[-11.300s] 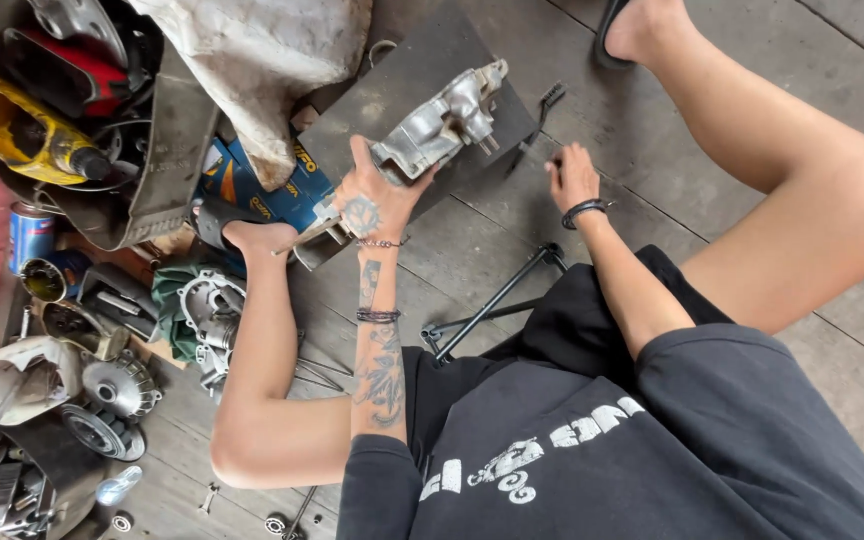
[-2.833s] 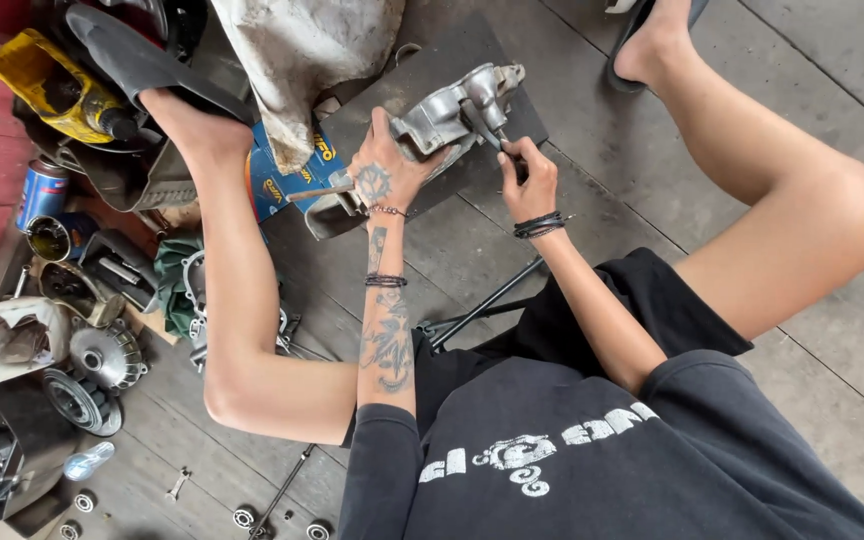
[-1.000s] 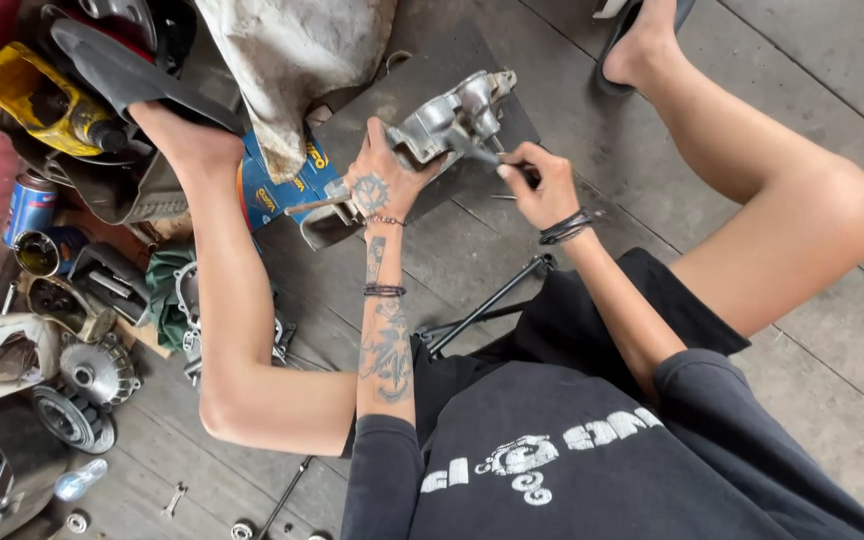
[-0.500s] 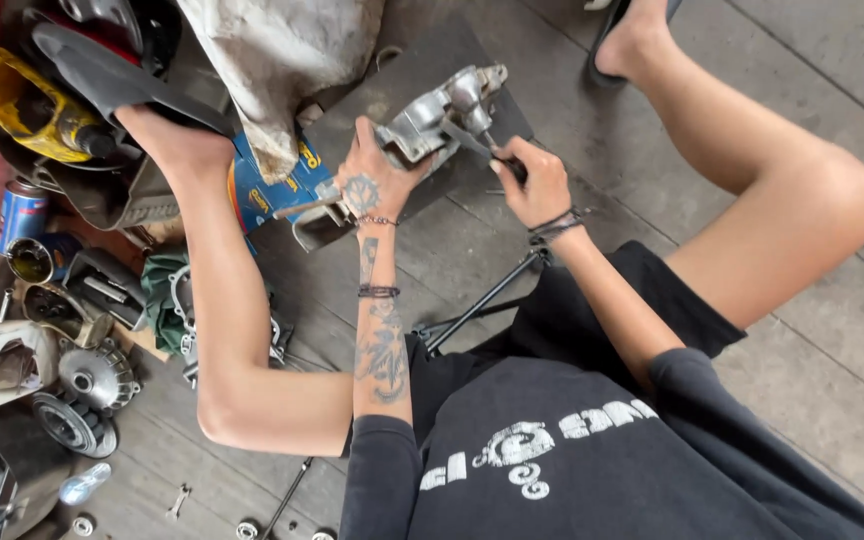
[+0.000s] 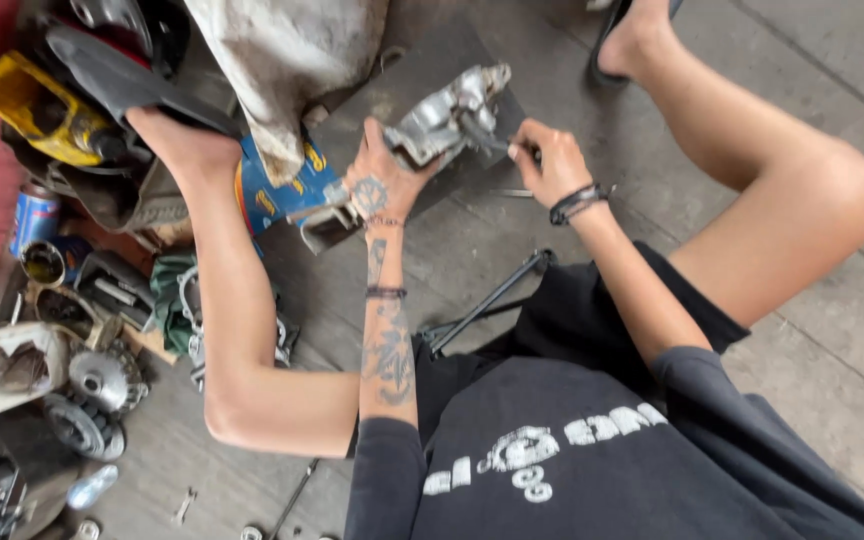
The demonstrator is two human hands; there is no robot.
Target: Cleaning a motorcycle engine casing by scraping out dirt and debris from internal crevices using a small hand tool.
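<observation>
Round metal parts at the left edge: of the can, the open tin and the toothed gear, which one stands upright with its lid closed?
The blue-and-white can. The open tin shows its inside; the toothed gear lies flat.

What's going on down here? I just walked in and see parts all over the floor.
A person sits on the concrete floor working on a grey metal engine part. The left hand grips the part from below and props it up, while the right hand holds a thin dark tool against it. Gears, a can and other parts lie heaped at the person's left.
</observation>
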